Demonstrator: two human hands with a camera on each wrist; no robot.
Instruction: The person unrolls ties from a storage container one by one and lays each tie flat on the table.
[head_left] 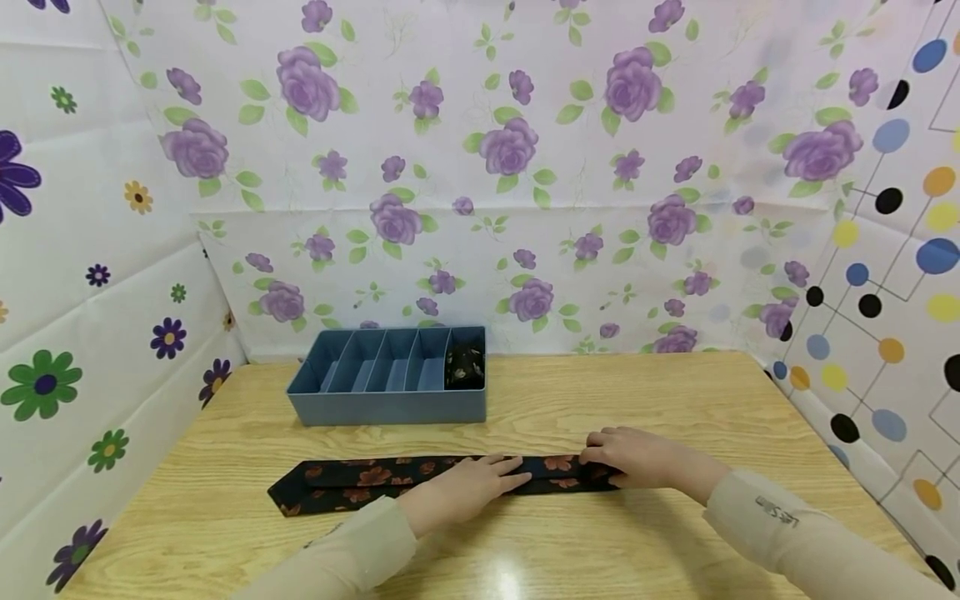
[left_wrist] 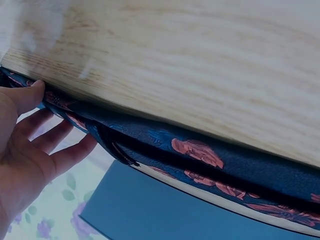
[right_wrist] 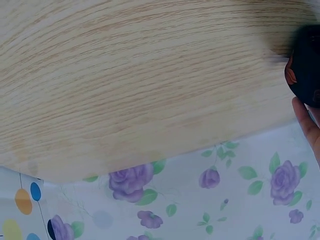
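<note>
A dark navy necktie (head_left: 337,482) with orange-red flowers lies stretched across the table, its pointed wide end to the left and its narrow part along the top. My left hand (head_left: 463,490) rests on the tie's middle with fingers spread; in the left wrist view the thumb and fingers of that hand (left_wrist: 30,145) lie along the tie (left_wrist: 200,152). At the right end, my right hand (head_left: 636,457) grips a folded-over part of the tie with bent fingers. The right wrist view shows a rounded end of the tie (right_wrist: 305,70) above the fingertips (right_wrist: 301,112).
Behind the tie stands a blue-grey divided box (head_left: 390,408) with several compartments. Its rightmost compartment holds a dark patterned bundle (head_left: 465,367). The wooden table (head_left: 600,550) meets flowered cloth (head_left: 570,275) at the back and patterned cloths at both sides.
</note>
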